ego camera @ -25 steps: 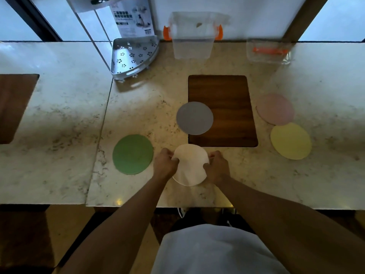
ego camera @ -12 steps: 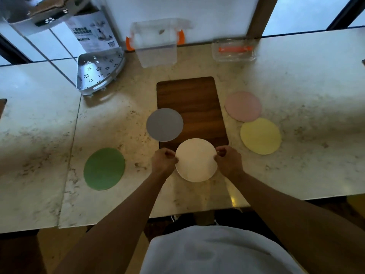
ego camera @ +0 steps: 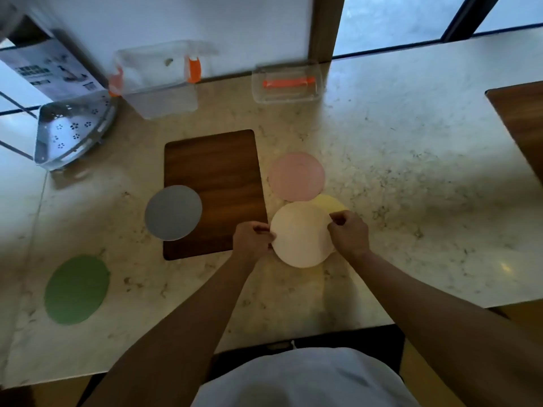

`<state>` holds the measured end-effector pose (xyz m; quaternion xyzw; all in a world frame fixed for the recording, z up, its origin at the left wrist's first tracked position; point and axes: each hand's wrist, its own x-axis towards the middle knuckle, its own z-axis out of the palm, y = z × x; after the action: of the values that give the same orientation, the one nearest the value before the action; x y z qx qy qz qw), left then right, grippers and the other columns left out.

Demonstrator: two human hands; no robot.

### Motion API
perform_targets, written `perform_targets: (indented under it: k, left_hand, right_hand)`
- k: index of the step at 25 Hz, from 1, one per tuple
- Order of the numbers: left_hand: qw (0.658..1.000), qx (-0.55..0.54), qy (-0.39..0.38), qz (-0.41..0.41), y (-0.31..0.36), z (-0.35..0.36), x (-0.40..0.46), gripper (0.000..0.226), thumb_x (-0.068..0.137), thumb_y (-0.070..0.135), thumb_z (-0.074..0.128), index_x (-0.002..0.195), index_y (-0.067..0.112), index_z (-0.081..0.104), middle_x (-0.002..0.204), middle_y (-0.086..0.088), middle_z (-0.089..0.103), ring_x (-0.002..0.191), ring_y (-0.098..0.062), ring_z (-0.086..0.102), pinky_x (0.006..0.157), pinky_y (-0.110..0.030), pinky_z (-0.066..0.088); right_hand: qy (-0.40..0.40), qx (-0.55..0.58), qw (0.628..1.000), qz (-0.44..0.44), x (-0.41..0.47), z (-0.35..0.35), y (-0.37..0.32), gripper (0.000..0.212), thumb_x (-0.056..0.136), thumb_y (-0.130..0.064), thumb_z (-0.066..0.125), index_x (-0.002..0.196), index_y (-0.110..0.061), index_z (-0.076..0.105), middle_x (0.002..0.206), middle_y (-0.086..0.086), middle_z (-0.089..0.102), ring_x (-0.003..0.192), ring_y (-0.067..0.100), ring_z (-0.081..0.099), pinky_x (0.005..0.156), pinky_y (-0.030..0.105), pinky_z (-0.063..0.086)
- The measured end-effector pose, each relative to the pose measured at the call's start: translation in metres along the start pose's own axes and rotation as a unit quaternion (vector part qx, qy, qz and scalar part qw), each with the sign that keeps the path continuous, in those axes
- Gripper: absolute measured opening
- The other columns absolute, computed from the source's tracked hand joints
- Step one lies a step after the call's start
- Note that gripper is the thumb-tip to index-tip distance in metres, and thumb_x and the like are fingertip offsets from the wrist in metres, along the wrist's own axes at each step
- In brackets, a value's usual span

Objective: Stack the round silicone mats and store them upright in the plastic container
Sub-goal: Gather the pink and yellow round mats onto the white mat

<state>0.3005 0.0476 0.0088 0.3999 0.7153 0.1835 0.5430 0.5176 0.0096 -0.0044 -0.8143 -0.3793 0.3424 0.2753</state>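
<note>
Bare marble counter point(ego camera: 411, 171) lies open across the right of the frame. At upper left, the metal corner rack point(ego camera: 73, 127) crowds the plastic container point(ego camera: 158, 83); a clear lid point(ego camera: 286, 85) sits near its right, leaving a gap between.

Two bare forearms reach in from the lower edge, with no sleeves, watch, bracelet or ring visible on them. The left hand point(ego camera: 252, 239) and the right hand point(ego camera: 349, 233) are both ungloved. Between the arms, at the bottom of the view, sits the rounded front of a plain white garment point(ego camera: 302, 380) (no print, buttons or seams can be made out in the dim light).
</note>
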Motion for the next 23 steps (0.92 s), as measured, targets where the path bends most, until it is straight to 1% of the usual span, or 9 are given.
perform_targets:
  k: [2, 6, 8, 11, 14, 18, 20, 23]
  left_hand:
    - [1.0, -0.006, -0.005, -0.011, 0.009, 0.016, 0.002, 0.021, 0.081, 0.002, 0.074, 0.102, 0.004, 0.068, 0.106, -0.016, 0.07, 0.092, -0.032, 0.069, 0.074, -0.051, 0.063]
    - [1.0, 0.006, 0.007, -0.027, 0.021, 0.04, 0.011, 0.016, 0.083, -0.001, 0.072, 0.097, 0.003, 0.068, 0.106, -0.018, 0.07, 0.094, -0.035, 0.069, 0.076, -0.054, 0.061]
    - [0.999, 0.02, 0.008, -0.025, 0.022, 0.048, 0.013, 0.016, 0.083, -0.002, 0.071, 0.098, 0.002, 0.068, 0.106, -0.019, 0.07, 0.091, -0.034, 0.07, 0.074, -0.053, 0.062]
    - [0.999, 0.04, 0.013, -0.025, 0.021, 0.055, 0.015, 0.014, 0.083, 0.0, 0.072, 0.095, 0.005, 0.068, 0.102, -0.016, 0.071, 0.084, -0.028, 0.071, 0.071, -0.047, 0.063]
    - [0.997, 0.06, 0.016, -0.036, 0.021, 0.062, 0.016, 0.011, 0.084, 0.002, 0.072, 0.091, 0.01, 0.067, 0.099, -0.013, 0.071, 0.076, -0.022, 0.071, 0.066, -0.041, 0.064]
    - [0.993, 0.115, 0.025, -0.019, 0.022, 0.068, 0.018, 0.01, 0.083, 0.005, 0.073, 0.091, 0.009, 0.068, 0.095, -0.012, 0.072, 0.077, -0.026, 0.072, 0.066, -0.045, 0.064]
    - [0.988, 0.154, 0.03, 0.005, 0.023, 0.07, 0.018, 0.01, 0.083, 0.007, 0.073, 0.092, 0.007, 0.069, 0.093, -0.013, 0.073, 0.076, -0.027, 0.072, 0.068, -0.046, 0.064]
    - [0.972, 0.227, 0.053, 0.034, 0.024, 0.073, 0.017, 0.014, 0.083, 0.013, 0.071, 0.096, 0.007, 0.071, 0.093, -0.012, 0.073, 0.08, -0.028, 0.071, 0.077, -0.043, 0.061]
  right_hand:
    - [-0.006, -0.005, 1.0, -0.004, 0.015, -0.01, 0.005, 0.026, 0.08, -0.016, 0.06, 0.105, -0.015, 0.069, 0.1, 0.001, 0.071, 0.085, 0.011, 0.058, 0.076, 0.025, 0.043]
    - [-0.032, -0.017, 0.999, -0.012, 0.042, -0.02, 0.013, 0.028, 0.081, -0.015, 0.06, 0.108, -0.015, 0.069, 0.102, 0.002, 0.07, 0.086, 0.012, 0.059, 0.077, 0.024, 0.044]
    - [-0.041, -0.02, 0.999, -0.011, 0.051, -0.022, 0.015, 0.027, 0.081, -0.015, 0.061, 0.107, -0.016, 0.069, 0.101, 0.001, 0.07, 0.084, 0.011, 0.059, 0.074, 0.023, 0.043]
    - [-0.048, -0.029, 0.998, -0.02, 0.059, -0.025, 0.019, 0.025, 0.081, -0.014, 0.061, 0.105, -0.017, 0.069, 0.099, -0.001, 0.069, 0.083, 0.01, 0.058, 0.071, 0.021, 0.041]
    - [-0.054, -0.029, 0.998, -0.026, 0.064, -0.028, 0.023, 0.025, 0.08, -0.012, 0.061, 0.103, -0.017, 0.069, 0.099, 0.0, 0.068, 0.086, 0.012, 0.06, 0.073, 0.022, 0.042]
    - [-0.055, -0.043, 0.997, -0.033, 0.068, -0.028, 0.027, 0.025, 0.081, -0.011, 0.061, 0.104, -0.017, 0.069, 0.102, 0.001, 0.067, 0.087, 0.011, 0.058, 0.077, 0.021, 0.042]
    - [-0.056, -0.052, 0.997, -0.034, 0.069, -0.028, 0.028, 0.024, 0.083, -0.012, 0.062, 0.105, -0.017, 0.069, 0.105, 0.002, 0.065, 0.086, 0.011, 0.057, 0.077, 0.02, 0.041]
    - [-0.04, -0.078, 0.996, -0.032, 0.071, -0.028, 0.028, 0.025, 0.084, -0.014, 0.062, 0.107, -0.017, 0.07, 0.107, 0.004, 0.062, 0.085, 0.012, 0.057, 0.079, 0.021, 0.042]
